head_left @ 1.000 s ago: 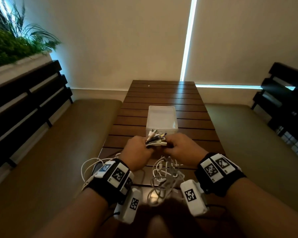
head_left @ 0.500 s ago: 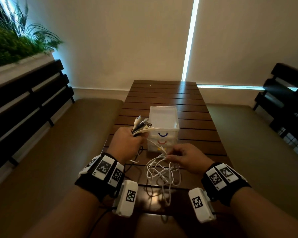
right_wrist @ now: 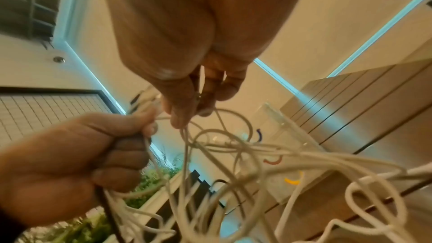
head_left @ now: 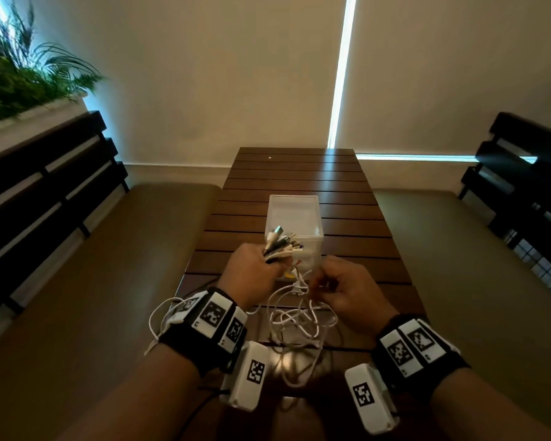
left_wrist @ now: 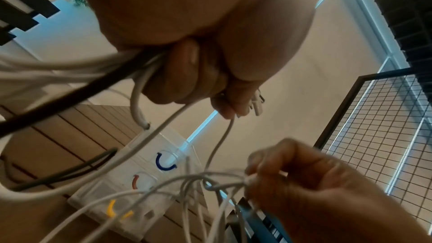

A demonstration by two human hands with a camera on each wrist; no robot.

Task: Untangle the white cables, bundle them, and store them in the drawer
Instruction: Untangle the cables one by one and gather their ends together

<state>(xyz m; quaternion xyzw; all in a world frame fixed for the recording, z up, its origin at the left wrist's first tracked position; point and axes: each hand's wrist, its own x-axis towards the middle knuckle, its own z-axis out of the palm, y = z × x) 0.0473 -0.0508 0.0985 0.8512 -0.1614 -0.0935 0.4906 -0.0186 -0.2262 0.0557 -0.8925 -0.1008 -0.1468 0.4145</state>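
Observation:
Several thin white cables hang in a loose tangle over the near end of the slatted wooden table. My left hand grips a fistful of their ends, and the plugs stick up out of the fist; the left wrist view shows the strands clamped under the curled fingers. To its right, my right hand pinches one strand at a knot, thumb against fingertips. Behind both hands stands the small clear drawer unit, its three drawers with blue, red and yellow handles.
Padded benches run along both sides of the table, backed by dark slatted rails. A planter with green fronds sits at the far left. A dark cable runs through the left fist too. A wire-mesh panel stands at the right.
The left hand came back toward the right and lower with its bunch of plugs. The right hand rose slightly and now pinches a strand in the tangle close beside the left hand.

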